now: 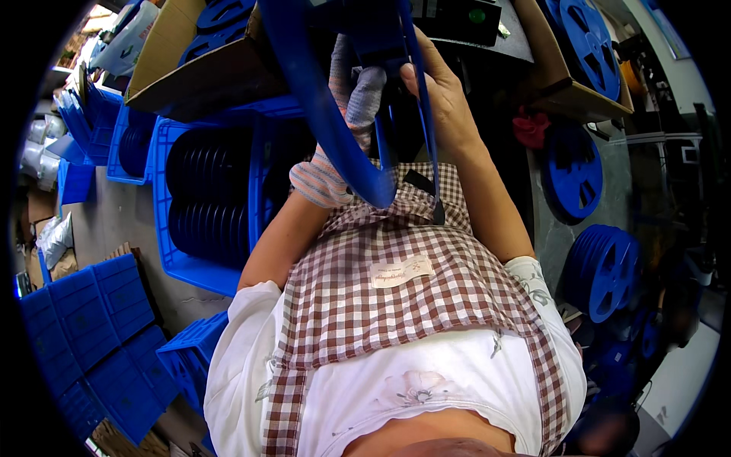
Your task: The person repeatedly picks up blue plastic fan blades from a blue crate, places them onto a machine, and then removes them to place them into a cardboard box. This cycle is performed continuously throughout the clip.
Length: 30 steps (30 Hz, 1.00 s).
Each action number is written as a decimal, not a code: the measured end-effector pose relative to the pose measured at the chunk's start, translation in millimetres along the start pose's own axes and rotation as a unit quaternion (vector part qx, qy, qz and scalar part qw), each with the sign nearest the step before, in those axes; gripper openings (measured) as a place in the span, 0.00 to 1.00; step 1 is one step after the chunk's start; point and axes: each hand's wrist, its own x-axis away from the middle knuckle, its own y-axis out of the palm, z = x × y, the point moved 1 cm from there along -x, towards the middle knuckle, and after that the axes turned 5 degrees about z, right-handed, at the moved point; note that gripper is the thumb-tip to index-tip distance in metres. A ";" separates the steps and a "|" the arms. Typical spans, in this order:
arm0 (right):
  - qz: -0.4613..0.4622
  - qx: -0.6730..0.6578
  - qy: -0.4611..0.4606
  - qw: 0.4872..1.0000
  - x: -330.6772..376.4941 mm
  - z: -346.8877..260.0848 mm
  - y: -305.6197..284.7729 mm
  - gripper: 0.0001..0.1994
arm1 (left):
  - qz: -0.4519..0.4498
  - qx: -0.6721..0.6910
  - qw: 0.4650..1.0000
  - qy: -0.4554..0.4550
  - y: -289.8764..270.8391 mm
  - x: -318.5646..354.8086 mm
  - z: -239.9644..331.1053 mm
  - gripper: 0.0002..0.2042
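Head view, gloved left hand (358, 122), bare right hand (448, 103), holding blue reel (320, 107)

Top edge chops off the blue reel (308, 68), so no idea what its far side looks like. Its rim covers part of the gloved left hand (358, 118), and most of the fingers on the right hand (448, 99) are tucked out of sight, so can't tell how either one grips. Both cardboard boxes (183, 85) get cropped up top too. Print on the apron label (401, 271)? Way too tiny. Lower right's just dark, blurry clutter (609, 434).
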 end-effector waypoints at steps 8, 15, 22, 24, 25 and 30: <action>-0.017 0.006 -0.038 0.999 -1.2 -4.5 0.6 0.34 | -0.014 0.106 0.986 -0.128 23.5 17.4 46.0 0.28; -0.002 0.027 -0.035 0.999 -0.1 3.4 -1.2 0.34 | -0.035 0.053 0.994 -0.084 30.2 9.6 44.3 0.27; -0.031 0.122 -0.046 0.991 -2.6 -26.1 -8.7 0.36 | -0.025 0.013 0.998 -0.050 16.7 10.6 31.5 0.36; -0.051 0.184 -0.048 0.980 -7.8 -37.1 -21.7 0.37 | -0.076 -0.063 0.989 -0.110 21.5 1.3 59.0 0.32; -0.050 0.231 -0.082 0.968 -10.2 -43.7 -29.0 0.38 | -0.106 -0.103 0.980 -0.134 24.9 -0.8 74.8 0.30; -0.089 0.338 -0.101 0.932 -43.1 -85.5 -71.1 0.37 | -0.271 0.150 0.926 -0.216 -63.4 -86.6 23.6 0.21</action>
